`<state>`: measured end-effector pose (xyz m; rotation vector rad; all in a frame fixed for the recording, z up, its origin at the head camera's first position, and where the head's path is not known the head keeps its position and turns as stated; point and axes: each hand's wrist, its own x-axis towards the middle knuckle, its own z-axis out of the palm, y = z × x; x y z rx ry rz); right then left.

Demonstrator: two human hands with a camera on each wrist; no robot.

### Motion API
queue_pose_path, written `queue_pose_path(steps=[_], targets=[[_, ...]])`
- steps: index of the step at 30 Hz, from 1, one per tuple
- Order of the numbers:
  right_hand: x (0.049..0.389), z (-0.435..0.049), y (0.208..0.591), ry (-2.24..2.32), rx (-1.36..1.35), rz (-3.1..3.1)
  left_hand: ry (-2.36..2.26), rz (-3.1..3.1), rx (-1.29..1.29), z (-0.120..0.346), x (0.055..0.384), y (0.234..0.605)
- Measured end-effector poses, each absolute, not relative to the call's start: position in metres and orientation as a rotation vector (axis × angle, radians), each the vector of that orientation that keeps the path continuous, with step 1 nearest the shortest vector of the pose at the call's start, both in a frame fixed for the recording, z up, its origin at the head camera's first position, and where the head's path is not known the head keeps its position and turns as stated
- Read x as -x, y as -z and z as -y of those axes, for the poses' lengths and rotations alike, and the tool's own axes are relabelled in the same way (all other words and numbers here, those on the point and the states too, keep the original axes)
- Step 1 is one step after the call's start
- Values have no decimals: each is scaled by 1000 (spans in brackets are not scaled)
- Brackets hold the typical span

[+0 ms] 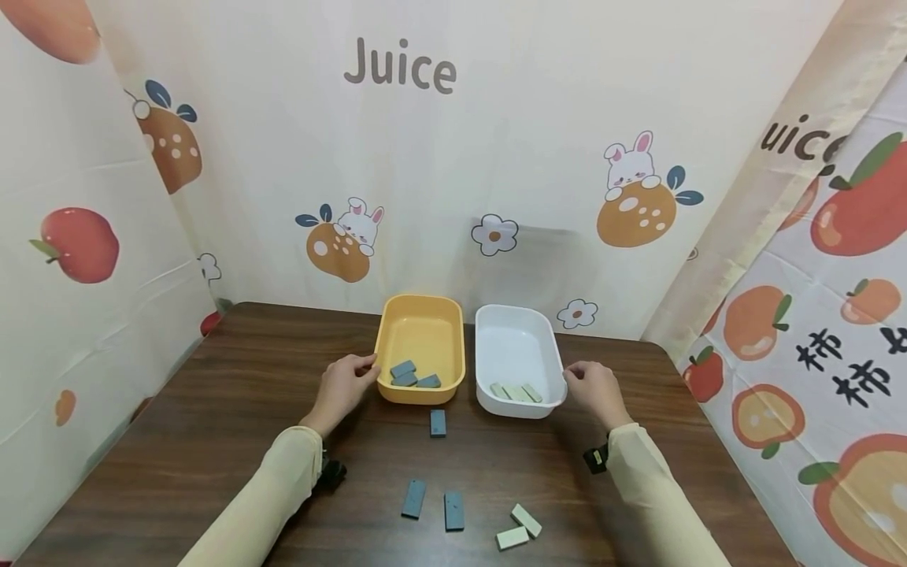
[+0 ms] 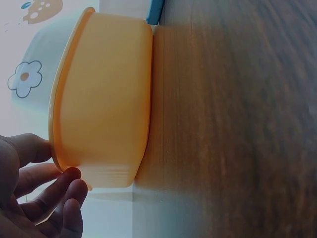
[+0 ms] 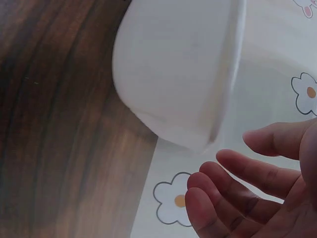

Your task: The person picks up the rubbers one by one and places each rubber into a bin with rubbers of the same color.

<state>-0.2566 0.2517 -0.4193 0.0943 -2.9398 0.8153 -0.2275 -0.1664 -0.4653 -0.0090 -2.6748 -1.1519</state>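
Note:
The yellow bin (image 1: pixel 420 398) stands at the back of the table with blue-grey blocks (image 1: pixel 404 368) near its front end. My left hand (image 1: pixel 343 387) pinches its left rim between thumb and fingers, as the left wrist view shows up close. To its right is a white bin (image 1: pixel 513 409), holding several pale green blocks (image 1: pixel 516 392). Beside that bin's right rim is my right hand (image 1: pixel 594 387). In the right wrist view the right hand (image 3: pixel 247 193) has thumb and fingers spread, with a small gap from the white bin (image 3: pixel 173 64).
On the brown table (image 1: pixel 234 441), a blue-grey block (image 1: pixel 438 424) lies before the yellow bin. Two more blue-grey blocks (image 1: pixel 413 499) and two pale green blocks (image 1: pixel 512 539) lie nearer the front. A printed curtain (image 1: pixel 425 157) hangs right behind the bins.

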Motion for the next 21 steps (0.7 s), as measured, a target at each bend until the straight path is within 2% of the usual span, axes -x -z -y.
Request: queue_pose_path(steps=[21], targets=[[258, -261, 448, -979, -44, 3008, 1129, 2612, -15, 161, 228, 468]])
